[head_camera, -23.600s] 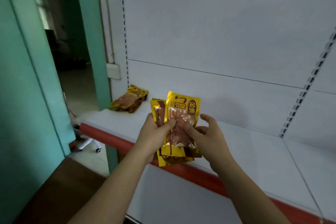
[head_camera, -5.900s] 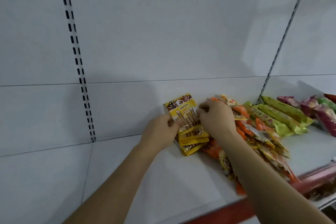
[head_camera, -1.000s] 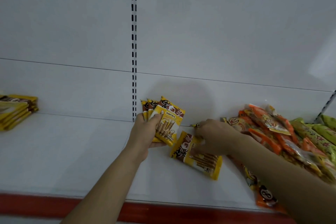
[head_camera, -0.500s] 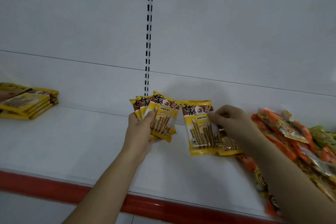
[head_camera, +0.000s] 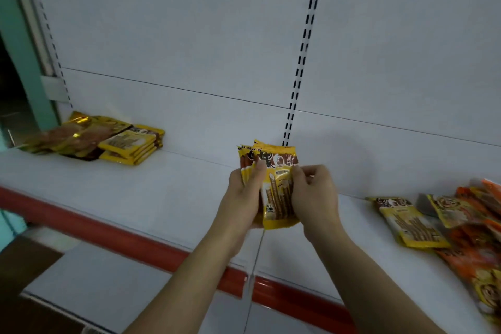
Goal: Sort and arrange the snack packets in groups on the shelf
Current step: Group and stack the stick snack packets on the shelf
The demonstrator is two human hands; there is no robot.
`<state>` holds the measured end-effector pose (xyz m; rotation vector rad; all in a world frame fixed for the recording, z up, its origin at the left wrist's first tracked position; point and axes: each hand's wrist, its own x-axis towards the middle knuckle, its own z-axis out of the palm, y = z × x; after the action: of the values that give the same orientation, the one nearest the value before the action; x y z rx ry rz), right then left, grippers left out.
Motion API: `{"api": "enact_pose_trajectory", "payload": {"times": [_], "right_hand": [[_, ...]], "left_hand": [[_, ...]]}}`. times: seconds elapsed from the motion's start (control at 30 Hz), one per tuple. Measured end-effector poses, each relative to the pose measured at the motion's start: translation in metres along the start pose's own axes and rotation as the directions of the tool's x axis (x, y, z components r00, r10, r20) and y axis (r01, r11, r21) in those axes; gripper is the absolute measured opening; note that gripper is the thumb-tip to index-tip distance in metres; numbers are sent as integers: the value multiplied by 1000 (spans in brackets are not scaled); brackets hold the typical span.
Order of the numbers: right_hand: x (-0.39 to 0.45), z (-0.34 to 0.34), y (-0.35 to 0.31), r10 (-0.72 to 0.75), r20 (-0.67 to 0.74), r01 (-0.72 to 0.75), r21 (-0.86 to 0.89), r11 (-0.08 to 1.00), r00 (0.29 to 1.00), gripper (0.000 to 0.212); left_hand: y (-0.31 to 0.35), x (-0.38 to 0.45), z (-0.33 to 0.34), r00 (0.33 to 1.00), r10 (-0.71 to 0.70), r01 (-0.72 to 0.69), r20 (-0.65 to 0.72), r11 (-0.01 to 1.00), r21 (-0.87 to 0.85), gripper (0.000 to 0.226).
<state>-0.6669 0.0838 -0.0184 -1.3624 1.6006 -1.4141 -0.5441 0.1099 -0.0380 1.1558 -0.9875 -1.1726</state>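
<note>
Both hands hold a bunch of yellow wafer-stick packets (head_camera: 276, 187) upright above the middle of the white shelf (head_camera: 168, 203). My left hand (head_camera: 244, 198) grips the bunch from the left with its thumb across the front packet. My right hand (head_camera: 314, 195) pinches the front packet's right edge. One more yellow wafer-stick packet (head_camera: 406, 222) lies flat on the shelf to the right. At the far left lies a neat stack of the same yellow packets (head_camera: 130, 146), beside a pile of gold and brown packets (head_camera: 73, 135).
A heap of orange packets (head_camera: 477, 228) covers the shelf's right end. The shelf has a red front edge (head_camera: 122, 238). A slotted upright (head_camera: 301, 62) runs down the white back panel. A teal door frame (head_camera: 24, 43) stands at far left.
My right hand has brought the yellow packet it held over to the bunch in my left hand, and both hands now hold the bunch together. The view has swung left and the left-hand stacks show fully.
</note>
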Motion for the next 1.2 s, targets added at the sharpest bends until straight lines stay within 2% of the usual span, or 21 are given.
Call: {"api": "enact_pose_trajectory", "payload": {"times": [0.07, 0.13, 0.2, 0.23, 0.33, 0.43, 0.53, 0.6, 0.7, 0.77, 0.8, 0.87, 0.97, 1.03, 1.13, 1.2], "right_hand": [[-15, 28, -13, -6, 43, 4, 31, 1000, 999, 12], [-29, 55, -26, -10, 118, 0, 88, 996, 993, 28], [-42, 82, -35, -9, 247, -19, 112, 994, 969, 52], [-49, 97, -38, 1, 322, -40, 113, 993, 947, 53], [-69, 145, -43, 43, 471, -137, 167, 976, 881, 31], [-79, 184, -51, 41, 438, -146, 210, 967, 898, 21], [-75, 216, -61, 65, 369, -135, 166, 977, 927, 18], [-64, 236, -65, 109, 313, -165, 155, 974, 943, 18], [-37, 263, -66, 175, 217, -194, 70, 979, 960, 24], [-15, 278, -61, 188, 158, -192, 9, 981, 970, 29], [-4, 285, -57, 191, 140, -189, -31, 982, 971, 31], [14, 302, -50, 216, 108, -203, -119, 972, 970, 33], [30, 323, -44, 274, 101, -259, -137, 956, 956, 33], [36, 334, -44, 289, 83, -276, -140, 951, 954, 33], [38, 347, -46, 289, 66, -274, -177, 945, 955, 35], [38, 351, -46, 284, 70, -270, -163, 949, 956, 31]], "left_hand": [[4, 0, -28, 999, 49, -46, -13, 988, 146, 72], [12, 1, -62, 998, 59, -53, -24, 979, 198, 61], [20, 4, -101, 999, 40, -39, -4, 987, 157, 50], [24, 7, -122, 1000, 13, -15, 21, 993, 116, 47], [35, 14, -179, 995, -45, 38, 92, 996, 76, 36], [51, 24, -217, 993, -62, 24, 102, 942, 334, 43], [56, 46, -241, 997, 56, -77, 53, 761, 644, 58], [55, 63, -253, 981, 187, -166, 52, 663, 730, 59], [49, 91, -273, 921, 383, -255, 69, 460, 850, 56], [47, 110, -290, 875, 466, -323, 135, 352, 879, 69], [47, 119, -299, 873, 449, -345, 193, 287, 894, 81], [48, 139, -315, 907, 309, -347, 286, 164, 924, 97], [51, 163, -331, 946, 92, -317, 311, 54, 947, 103], [50, 176, -338, 948, 59, -314, 312, 44, 948, 103], [43, 190, -345, 936, 94, -347, 340, 78, 935, 108], [39, 196, -346, 922, 137, -376, 363, 86, 922, 98]]}}
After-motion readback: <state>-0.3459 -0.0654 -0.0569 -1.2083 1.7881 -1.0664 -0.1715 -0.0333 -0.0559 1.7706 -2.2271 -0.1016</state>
